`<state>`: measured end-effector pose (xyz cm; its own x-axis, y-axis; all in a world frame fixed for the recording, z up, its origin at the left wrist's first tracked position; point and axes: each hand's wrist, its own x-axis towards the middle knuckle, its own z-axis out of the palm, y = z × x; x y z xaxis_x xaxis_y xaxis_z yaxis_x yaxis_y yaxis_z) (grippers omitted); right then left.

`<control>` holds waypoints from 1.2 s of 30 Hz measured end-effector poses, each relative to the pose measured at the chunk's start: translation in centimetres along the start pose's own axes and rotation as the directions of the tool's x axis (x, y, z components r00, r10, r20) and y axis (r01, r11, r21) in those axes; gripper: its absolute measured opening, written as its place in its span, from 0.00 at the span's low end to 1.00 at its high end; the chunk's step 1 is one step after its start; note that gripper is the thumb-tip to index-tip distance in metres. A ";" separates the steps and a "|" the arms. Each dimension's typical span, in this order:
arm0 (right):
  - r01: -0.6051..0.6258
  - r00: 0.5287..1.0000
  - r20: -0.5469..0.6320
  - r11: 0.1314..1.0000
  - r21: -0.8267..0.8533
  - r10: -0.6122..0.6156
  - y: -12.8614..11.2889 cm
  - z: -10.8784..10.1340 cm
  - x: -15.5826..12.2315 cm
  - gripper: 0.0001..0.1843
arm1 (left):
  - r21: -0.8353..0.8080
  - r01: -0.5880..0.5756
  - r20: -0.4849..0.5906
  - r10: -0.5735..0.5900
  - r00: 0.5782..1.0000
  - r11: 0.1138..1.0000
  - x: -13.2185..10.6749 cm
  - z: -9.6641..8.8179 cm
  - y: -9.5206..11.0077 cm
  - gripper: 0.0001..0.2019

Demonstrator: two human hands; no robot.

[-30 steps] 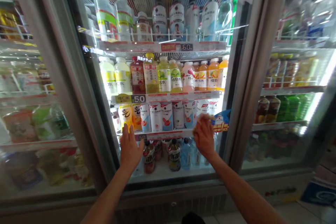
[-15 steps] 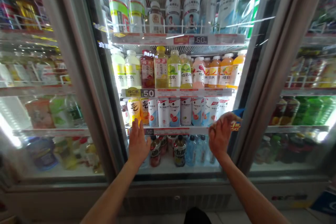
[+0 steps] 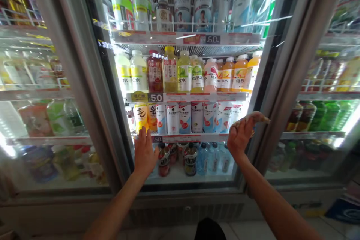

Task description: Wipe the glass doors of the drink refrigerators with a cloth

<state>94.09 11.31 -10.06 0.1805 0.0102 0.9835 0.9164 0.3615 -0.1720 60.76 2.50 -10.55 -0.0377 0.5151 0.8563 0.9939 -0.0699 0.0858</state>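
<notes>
Cloth (image 3: 257, 116), seemingly, pinched by right hand (image 3: 239, 140), loose end near door frame (image 3: 289, 75); left hand (image 3: 145, 154) spread, apparently against glass (image 3: 174, 180); careless sweep could snag loose end there; slack pinch could drop it.

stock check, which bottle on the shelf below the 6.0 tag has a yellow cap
The yellowish bottle, directly right of the dark red bottle; neighbouring caps are red and white.

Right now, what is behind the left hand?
The left hand has a yellow drink behind its fingertips, which partly cover the drink's lower end. A dark bottle shows beside the hand. Whatever is straight behind the rest of the hand is covered and can't be seen.
</notes>
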 end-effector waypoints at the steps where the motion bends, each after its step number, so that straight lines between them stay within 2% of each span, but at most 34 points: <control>1: 0.013 1.000 0.019 1.000 0.019 -0.013 -0.7 0.1 0.1 0.34 | 0.011 0.009 0.011 -0.009 1.000 1.000 0.0 -0.1 0.1 0.33; 3: 0.157 0.973 0.153 0.983 0.096 -0.171 -2.5 0.3 0.1 0.36 | 0.034 0.031 0.027 -0.032 0.999 0.999 0.1 -0.2 0.2 0.32; 5: 0.333 0.887 0.270 0.924 0.188 -0.374 -3.4 0.2 0.3 0.36 | 0.049 0.050 0.038 -0.052 0.998 0.998 0.2 -0.4 0.1 0.32; 6: 0.380 0.862 0.278 0.903 0.202 -0.425 -3.3 0.2 0.7 0.36 | 0.051 0.054 0.047 -0.056 0.997 0.997 0.3 -0.5 0.1 0.32; 7: 0.384 0.872 0.251 0.905 0.182 -0.421 -2.8 0.2 1.3 0.35 | 0.051 0.052 0.057 -0.055 0.997 0.997 0.3 -0.6 0.0 0.31; 8: 0.344 0.909 0.197 0.929 0.137 -0.366 -2.2 0.3 2.1 0.35 | 0.049 0.050 0.066 -0.053 0.996 0.998 0.4 -0.6 0.0 0.31; 10: 0.184 0.979 0.075 0.982 0.049 -0.188 -1.6 0.7 3.4 0.34 | 0.037 0.046 0.074 -0.049 0.996 0.998 0.4 -0.6 0.1 0.31; 12: 0.090 0.995 0.035 0.995 0.033 -0.092 -2.3 1.2 4.0 0.35 | 0.025 0.051 0.058 -0.052 0.997 0.998 0.3 -0.5 0.2 0.32; 13: 0.118 0.990 0.069 0.992 0.054 -0.122 -3.2 1.5 3.9 0.36 | 0.021 0.052 0.048 -0.053 0.997 0.998 0.3 -0.5 0.2 0.32; 14: 0.196 0.970 0.128 0.976 0.094 -0.207 -4.2 1.6 3.7 0.36 | 0.021 0.049 0.043 -0.050 0.998 0.999 0.2 -0.5 0.2 0.32; 16: 0.398 0.866 0.241 0.896 0.199 -0.438 -5.7 1.7 3.3 0.34 | 0.029 0.037 0.042 -0.038 0.998 0.999 0.3 -0.7 0.0 0.31; 17: 0.459 0.815 0.271 0.856 0.236 -0.512 -6.0 1.6 3.4 0.32 | 0.032 0.027 0.046 -0.028 0.999 0.999 0.4 -0.9 -0.2 0.31; 18: 0.473 0.805 0.274 0.848 0.241 -0.527 -5.9 1.6 3.7 0.31 | 0.034 0.019 0.049 -0.020 0.999 0.999 0.5 -1.1 -0.3 0.31; 19: 0.432 0.842 0.253 0.877 0.212 -0.476 -5.6 1.7 4.3 0.30 | 0.036 0.016 0.046 -0.018 0.999 0.999 0.6 -1.4 -0.5 0.31; 21: 0.218 0.959 0.161 0.969 0.114 -0.234 -5.2 1.9 5.7 0.30 | 0.040 0.026 0.035 -0.027 0.999 0.999 1.1 -1.8 -0.7 0.32; 22: 0.112 0.986 0.118 0.990 0.083 -0.121 -5.4 2.1 6.2 0.30 | 0.043 0.032 0.034 -0.033 0.999 0.999 1.4 -1.9 -0.7 0.32; 23: 0.058 0.993 0.101 0.996 0.073 -0.065 -6.0 2.3 6.4 0.31 | 0.046 0.034 0.038 -0.036 0.999 0.998 1.6 -2.0 -0.6 0.32; 24: 0.075 0.990 0.117 0.994 0.082 -0.084 -6.9 2.5 6.4 0.31 | 0.048 0.031 0.047 -0.033 0.998 0.998 1.9 -2.1 -0.5 0.32; 25: 0.167 0.970 0.156 0.979 0.118 -0.184 -8.1 2.6 6.1 0.31 | 0.049 0.021 0.061 -0.024 0.998 0.999 2.1 -2.1 -0.5 0.32; 26: 0.305 0.920 0.197 0.936 0.176 -0.337 -9.3 2.7 5.6 0.31 | 0.051 0.011 0.072 -0.014 0.997 0.999 2.3 -2.1 -0.4 0.32; 28: 0.543 0.758 0.226 0.785 0.299 -0.611 -11.3 2.7 4.9 0.29 | 0.063 0.011 0.074 -0.016 0.997 0.998 2.5 -2.3 -0.6 0.32; 29: 0.587 0.715 0.219 0.740 0.329 -0.664 -11.8 2.8 4.9 0.29 | 0.072 0.027 0.065 -0.032 0.997 0.997 2.5 -2.4 -0.9 0.31; 30: 0.574 0.731 0.209 0.751 0.327 -0.650 -12.0 2.8 5.2 0.29 | 0.081 0.050 0.054 -0.055 0.997 0.995 2.6 -2.5 -1.2 0.32; 31: 0.509 0.795 0.196 0.807 0.298 -0.574 -11.9 3.0 5.7 0.29 | 0.088 0.073 0.046 -0.078 0.996 0.993 2.6 -2.7 -1.5 0.32; 32: 0.403 0.874 0.178 0.879 0.257 -0.453 -11.8 3.1 6.3 0.29 | 0.091 0.089 0.045 -0.094 0.995 0.992 2.6 -2.8 -1.8 0.32; 33: 0.291 0.931 0.158 0.931 0.219 -0.328 -11.7 3.4 6.8 0.30 | 0.092 0.097 0.050 -0.101 0.994 0.991 2.5 -2.9 -2.2 0.32; 34: 0.211 0.960 0.145 0.958 0.196 -0.241 -11.7 3.6 7.1 0.30 | 0.090 0.097 0.057 -0.102 0.993 0.991 2.5 -3.1 -2.4 0.33; 35: 0.187 0.965 0.147 0.963 0.194 -0.217 -12.0 3.8 7.0 0.31 | 0.089 0.092 0.066 -0.098 0.993 0.992 2.5 -3.1 -2.6 0.33; 36: 0.227 0.950 0.166 0.950 0.216 -0.265 -12.4 3.9 6.6 0.31 | 0.088 0.085 0.074 -0.091 0.993 0.992 2.5 -3.2 -2.8 0.33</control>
<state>82.49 10.56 -1.22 -0.1305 0.0688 0.9891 0.8340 0.5470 0.0719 57.58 1.25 -7.07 -0.1206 0.5808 0.8050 0.9924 0.0497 0.1129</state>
